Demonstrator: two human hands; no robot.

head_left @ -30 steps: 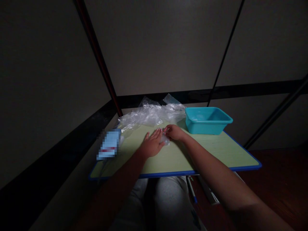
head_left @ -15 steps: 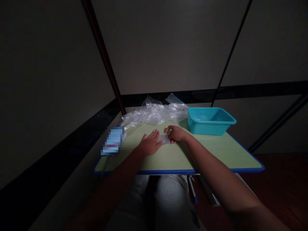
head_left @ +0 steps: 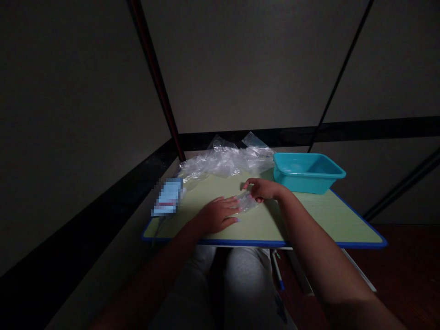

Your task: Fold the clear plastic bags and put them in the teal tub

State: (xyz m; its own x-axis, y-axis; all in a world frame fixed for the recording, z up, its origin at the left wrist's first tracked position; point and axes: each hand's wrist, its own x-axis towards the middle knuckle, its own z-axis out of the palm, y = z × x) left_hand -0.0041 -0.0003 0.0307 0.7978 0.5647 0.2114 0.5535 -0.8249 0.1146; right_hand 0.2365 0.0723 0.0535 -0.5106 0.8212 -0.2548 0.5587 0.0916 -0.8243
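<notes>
A small clear plastic bag (head_left: 246,202) lies on the green tabletop (head_left: 309,220) between my hands. My left hand (head_left: 218,213) rests flat on the table with fingers stretched toward the bag's left edge, touching it. My right hand (head_left: 261,189) curls its fingers over the bag's far right end and pinches it. What is inside the bag, if anything, is too dim to make out.
A heap of crumpled clear plastic bags (head_left: 223,160) sits at the table's far edge. A teal plastic tub (head_left: 307,172) stands at the far right. A blurred blue-and-white packet (head_left: 168,197) lies at the left edge. My lap is below the table's blue front rim.
Both hands and the small bag have drawn nearer to me on the table. My left hand has turned so its fingers point right. The view has shifted slightly.
</notes>
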